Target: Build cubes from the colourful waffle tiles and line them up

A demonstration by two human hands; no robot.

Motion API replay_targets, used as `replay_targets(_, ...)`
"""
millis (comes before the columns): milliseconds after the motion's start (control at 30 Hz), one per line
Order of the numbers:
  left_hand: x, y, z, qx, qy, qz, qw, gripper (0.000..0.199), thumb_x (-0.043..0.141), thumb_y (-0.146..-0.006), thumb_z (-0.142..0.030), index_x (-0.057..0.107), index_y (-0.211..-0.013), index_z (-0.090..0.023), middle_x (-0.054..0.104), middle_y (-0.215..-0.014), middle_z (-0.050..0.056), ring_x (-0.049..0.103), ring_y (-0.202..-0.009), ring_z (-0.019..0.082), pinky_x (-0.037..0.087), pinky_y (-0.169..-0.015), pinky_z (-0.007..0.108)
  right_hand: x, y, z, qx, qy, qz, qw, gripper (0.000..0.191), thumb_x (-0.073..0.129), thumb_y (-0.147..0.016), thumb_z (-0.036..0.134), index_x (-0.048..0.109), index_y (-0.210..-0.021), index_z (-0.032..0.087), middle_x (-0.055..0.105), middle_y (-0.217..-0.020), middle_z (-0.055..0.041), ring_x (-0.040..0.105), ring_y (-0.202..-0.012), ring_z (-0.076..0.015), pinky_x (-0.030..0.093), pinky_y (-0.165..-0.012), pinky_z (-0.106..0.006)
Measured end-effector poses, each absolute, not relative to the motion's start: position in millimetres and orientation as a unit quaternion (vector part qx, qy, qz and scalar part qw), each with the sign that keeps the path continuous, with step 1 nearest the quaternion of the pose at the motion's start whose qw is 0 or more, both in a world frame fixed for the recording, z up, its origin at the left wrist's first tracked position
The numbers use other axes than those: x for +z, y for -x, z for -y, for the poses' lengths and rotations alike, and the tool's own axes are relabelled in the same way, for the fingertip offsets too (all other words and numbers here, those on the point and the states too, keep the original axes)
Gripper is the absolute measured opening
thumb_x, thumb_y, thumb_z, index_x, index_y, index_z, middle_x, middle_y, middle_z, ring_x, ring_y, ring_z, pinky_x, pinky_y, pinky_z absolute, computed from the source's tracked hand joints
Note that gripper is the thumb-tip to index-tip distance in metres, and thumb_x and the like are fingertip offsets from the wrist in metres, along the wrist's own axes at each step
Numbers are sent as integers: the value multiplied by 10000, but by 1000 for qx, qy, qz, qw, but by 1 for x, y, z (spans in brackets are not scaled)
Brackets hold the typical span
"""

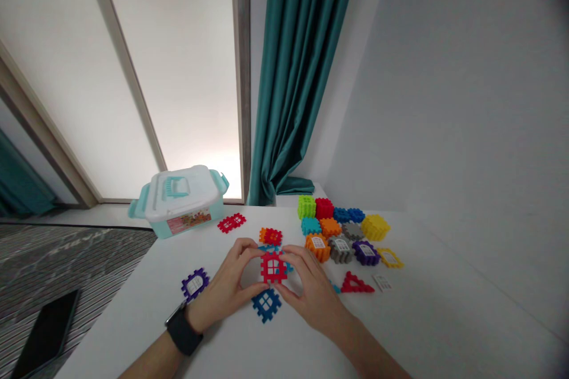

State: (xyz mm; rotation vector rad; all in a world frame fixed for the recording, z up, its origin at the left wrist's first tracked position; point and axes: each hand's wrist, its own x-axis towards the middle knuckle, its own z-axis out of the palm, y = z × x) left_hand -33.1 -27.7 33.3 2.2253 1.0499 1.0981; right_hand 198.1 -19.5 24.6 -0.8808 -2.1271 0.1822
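Note:
Between my two hands is a red square building tile with a four-pane window cut in it and notched edges. My left hand pinches its left side, thumb below and fingers above. On the other side my right hand grips it the same way. A dark blue window tile lies on the table just below the held tile. Behind it sit orange and red tiles, with light blue pieces partly hidden by my right fingers. A purple tile lies left of my left wrist.
Several stacks of coloured tiles, such as yellow and grey, stand at the right on the white table. A red triangle piece lies nearer. A lidded plastic box and a red tile are at back left.

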Motion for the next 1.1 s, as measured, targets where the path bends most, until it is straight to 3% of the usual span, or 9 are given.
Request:
replay_targets(800,33,28,27,409,-803,-368,231,436,697,-912,-389,533,-1302,-280,474,-1257,103,492,-1201,282,446,-1043,459,30,-191,25,32,352,830,431,391,664,-831,180,560,-1202,246,642,-1208,-115,620,-1135,-294,546,-968,-490)
replay_targets(1100,36,23,27,418,-798,-368,231,450,721,-886,-277,533,-1295,-293,463,-1261,90,489,-1208,273,434,-1055,450,28,-193,24,43,369,827,423,396,636,-827,157,554,-1204,246,612,-1250,-122,596,-1172,-300,532,-994,-498)
